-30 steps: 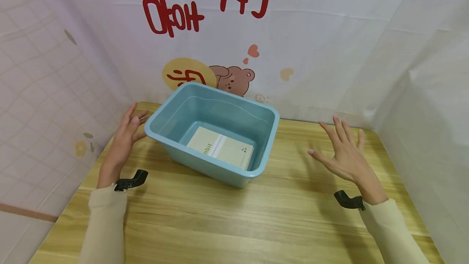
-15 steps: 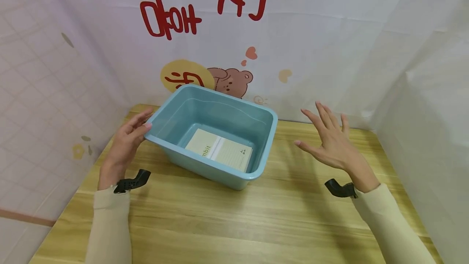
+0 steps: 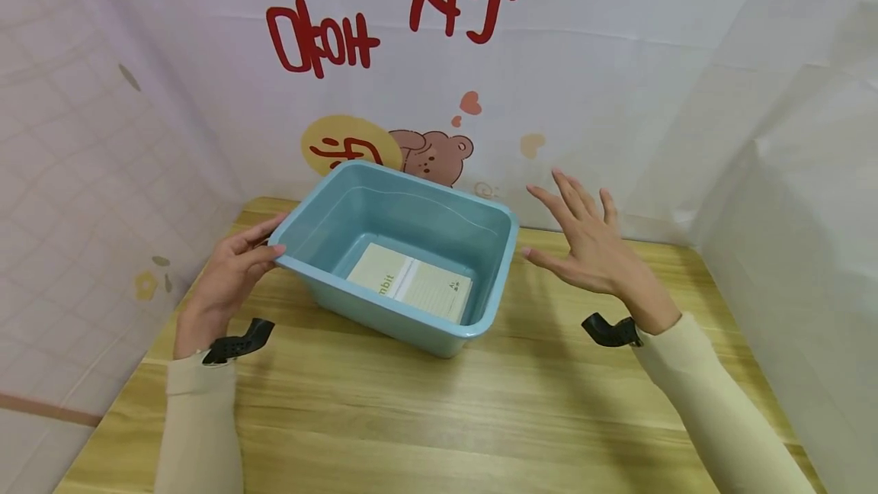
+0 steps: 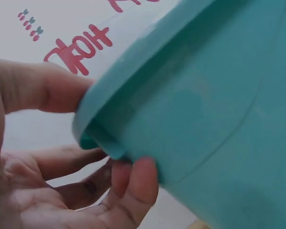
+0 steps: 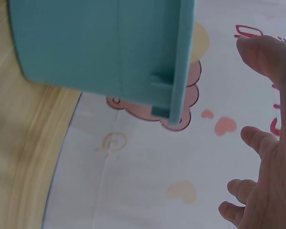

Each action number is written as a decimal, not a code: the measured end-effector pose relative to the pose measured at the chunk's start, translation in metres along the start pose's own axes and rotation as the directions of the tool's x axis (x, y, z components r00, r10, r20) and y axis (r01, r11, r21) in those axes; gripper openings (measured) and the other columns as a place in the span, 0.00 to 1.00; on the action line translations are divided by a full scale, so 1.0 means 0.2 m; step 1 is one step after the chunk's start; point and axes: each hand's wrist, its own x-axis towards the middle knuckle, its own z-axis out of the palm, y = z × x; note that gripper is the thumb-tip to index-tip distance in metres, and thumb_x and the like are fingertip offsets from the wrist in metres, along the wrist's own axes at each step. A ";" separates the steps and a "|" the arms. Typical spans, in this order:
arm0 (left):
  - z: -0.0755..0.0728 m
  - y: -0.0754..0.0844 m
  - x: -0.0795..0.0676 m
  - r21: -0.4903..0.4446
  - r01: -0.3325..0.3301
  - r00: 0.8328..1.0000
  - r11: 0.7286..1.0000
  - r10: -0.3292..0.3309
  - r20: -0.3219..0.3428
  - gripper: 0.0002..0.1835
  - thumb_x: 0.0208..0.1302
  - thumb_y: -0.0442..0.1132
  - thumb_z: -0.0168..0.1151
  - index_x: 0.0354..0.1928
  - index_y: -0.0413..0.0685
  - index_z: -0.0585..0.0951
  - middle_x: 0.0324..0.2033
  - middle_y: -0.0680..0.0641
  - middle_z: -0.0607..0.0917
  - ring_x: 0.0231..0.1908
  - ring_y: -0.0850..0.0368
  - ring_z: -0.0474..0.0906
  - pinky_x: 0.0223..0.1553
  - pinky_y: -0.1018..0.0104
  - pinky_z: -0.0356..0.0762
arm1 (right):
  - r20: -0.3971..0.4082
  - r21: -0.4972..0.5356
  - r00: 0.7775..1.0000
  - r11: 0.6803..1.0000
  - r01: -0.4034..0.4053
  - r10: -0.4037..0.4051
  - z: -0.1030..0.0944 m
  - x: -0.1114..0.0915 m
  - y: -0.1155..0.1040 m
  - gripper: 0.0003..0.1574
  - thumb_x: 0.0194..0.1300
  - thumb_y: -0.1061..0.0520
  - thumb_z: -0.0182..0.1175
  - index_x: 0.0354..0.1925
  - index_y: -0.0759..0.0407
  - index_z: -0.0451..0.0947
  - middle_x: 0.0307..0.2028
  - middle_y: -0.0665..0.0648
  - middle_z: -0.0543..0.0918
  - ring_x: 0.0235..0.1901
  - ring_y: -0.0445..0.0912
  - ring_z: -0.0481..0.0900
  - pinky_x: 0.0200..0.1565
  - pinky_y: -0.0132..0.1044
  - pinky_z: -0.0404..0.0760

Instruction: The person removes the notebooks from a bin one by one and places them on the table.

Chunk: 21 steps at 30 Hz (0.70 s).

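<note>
A light blue plastic tub [image 3: 394,317] stands on the wooden table in the head view. On its floor lies a cream-coloured notebook [image 3: 434,290] with a pale band across and faint ruled lines. My left hand [image 3: 225,274] grips the tub's left rim. In the left wrist view, its thumb [image 4: 62,88] lies on the rim and its fingers curl underneath, against the outer wall. To the right of the tub, my right hand [image 3: 593,250] hovers with spread fingers, apart from the rim. The right wrist view shows the tub's outer wall [image 5: 95,47] beside that hand.
The wooden table [image 3: 384,418] extends in front of the tub. White cloth with red lettering and a cartoon bear [image 3: 439,158] hangs behind. Cloth also encloses the left side [image 3: 89,197] and right side [image 3: 809,197]. Each wrist carries a black mount [image 3: 240,341].
My left hand has come from beside the tub to grip its left rim. The right hand has moved left and farther back, closer to the tub. The tub stays in place.
</note>
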 end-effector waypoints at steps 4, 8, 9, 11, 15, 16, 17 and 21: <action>-0.01 0.01 0.00 -0.026 0.025 1.000 0.999 -0.024 0.018 0.34 0.75 0.29 0.56 0.78 0.33 0.57 0.64 0.55 0.75 0.52 0.63 0.81 0.53 0.76 0.79 | 0.001 0.000 1.000 1.000 0.022 -0.022 0.00 0.06 -0.05 0.55 0.66 0.30 0.62 0.81 0.32 0.47 0.84 0.51 0.38 0.82 0.57 0.39 0.73 0.72 0.32; -0.02 0.02 0.00 -0.042 0.036 0.999 0.998 -0.035 0.020 0.34 0.75 0.28 0.57 0.78 0.32 0.57 0.64 0.54 0.74 0.50 0.62 0.82 0.50 0.75 0.80 | 0.020 0.014 0.999 0.999 0.035 -0.035 0.00 0.11 -0.09 0.54 0.67 0.28 0.60 0.81 0.30 0.46 0.84 0.50 0.37 0.82 0.57 0.39 0.74 0.71 0.30; -0.02 0.02 0.00 -0.043 0.039 0.999 0.998 -0.038 0.021 0.34 0.75 0.28 0.57 0.78 0.32 0.57 0.64 0.55 0.74 0.50 0.62 0.82 0.50 0.75 0.80 | 0.022 0.017 0.999 0.999 0.039 -0.040 0.00 0.12 -0.10 0.54 0.67 0.28 0.60 0.81 0.29 0.45 0.84 0.50 0.37 0.82 0.57 0.39 0.74 0.70 0.30; -0.02 0.02 0.00 -0.043 0.046 0.999 0.998 -0.045 0.021 0.34 0.74 0.28 0.57 0.77 0.32 0.58 0.65 0.54 0.74 0.51 0.62 0.82 0.52 0.75 0.80 | 0.023 0.017 0.998 0.998 0.057 -0.057 0.00 0.15 -0.11 0.55 0.66 0.28 0.60 0.81 0.30 0.45 0.84 0.50 0.37 0.82 0.58 0.39 0.74 0.71 0.31; -0.02 0.01 0.01 -0.062 0.053 0.998 0.997 -0.051 0.022 0.32 0.75 0.29 0.57 0.77 0.33 0.60 0.64 0.52 0.76 0.51 0.62 0.82 0.53 0.75 0.80 | 0.025 0.011 0.995 0.995 0.098 -0.099 -0.01 0.22 -0.16 0.56 0.65 0.28 0.61 0.81 0.32 0.47 0.84 0.52 0.38 0.82 0.57 0.39 0.74 0.71 0.33; -0.02 0.01 0.01 -0.068 0.053 0.998 0.996 -0.052 0.020 0.32 0.75 0.29 0.57 0.77 0.33 0.61 0.64 0.51 0.76 0.51 0.62 0.82 0.53 0.75 0.80 | 0.028 0.011 0.994 0.994 0.109 -0.109 -0.01 0.23 -0.17 0.56 0.65 0.27 0.61 0.81 0.33 0.47 0.84 0.52 0.39 0.82 0.57 0.40 0.74 0.71 0.33; -0.02 0.01 0.01 -0.071 0.052 0.999 0.996 -0.051 0.018 0.32 0.75 0.29 0.57 0.77 0.34 0.61 0.64 0.52 0.76 0.51 0.62 0.82 0.53 0.75 0.80 | 0.033 0.014 0.992 0.993 0.118 -0.119 -0.01 0.25 -0.18 0.56 0.65 0.27 0.61 0.81 0.33 0.48 0.84 0.52 0.40 0.82 0.57 0.40 0.75 0.70 0.33; -0.02 0.01 0.01 -0.088 0.046 0.999 0.995 -0.046 0.007 0.32 0.74 0.27 0.57 0.77 0.33 0.61 0.64 0.53 0.76 0.52 0.62 0.83 0.53 0.75 0.81 | 0.067 0.012 0.986 0.988 0.153 -0.154 0.00 0.33 -0.24 0.56 0.65 0.26 0.60 0.82 0.35 0.48 0.84 0.53 0.41 0.82 0.57 0.41 0.76 0.68 0.34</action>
